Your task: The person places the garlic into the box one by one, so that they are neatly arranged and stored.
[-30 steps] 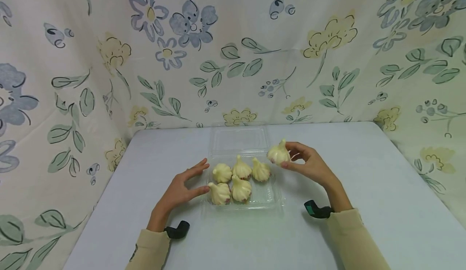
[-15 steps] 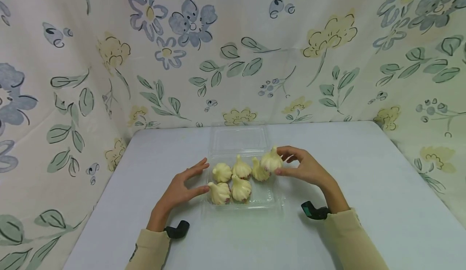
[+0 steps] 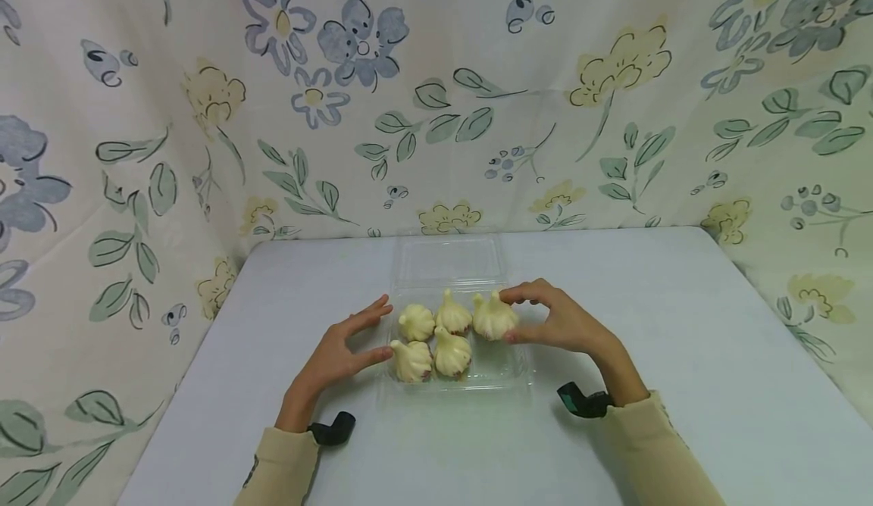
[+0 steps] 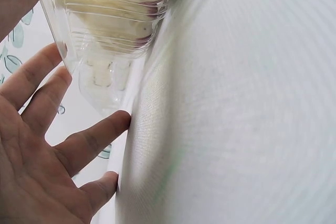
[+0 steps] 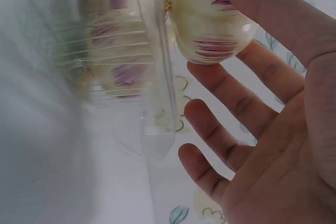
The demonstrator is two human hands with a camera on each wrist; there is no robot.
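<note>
A garlic bulb is between the thumb and fingers of my right hand, which pinches it over the back right of a clear plastic container. In the right wrist view the held bulb, cream with purple streaks, is above the container's rim. Several other garlic bulbs lie inside the container; one at the back right is partly hidden behind the held bulb. My left hand rests at the container's left side, fingers spread. In the left wrist view, fingertips touch the rim.
The container's lid lies folded back toward the rear of the white table. A floral curtain hangs behind and along the sides. Each wrist wears a black camera mount.
My right hand has moved left and down with the garlic bulb, from beside the container to over its back right. The left hand has stayed in place.
</note>
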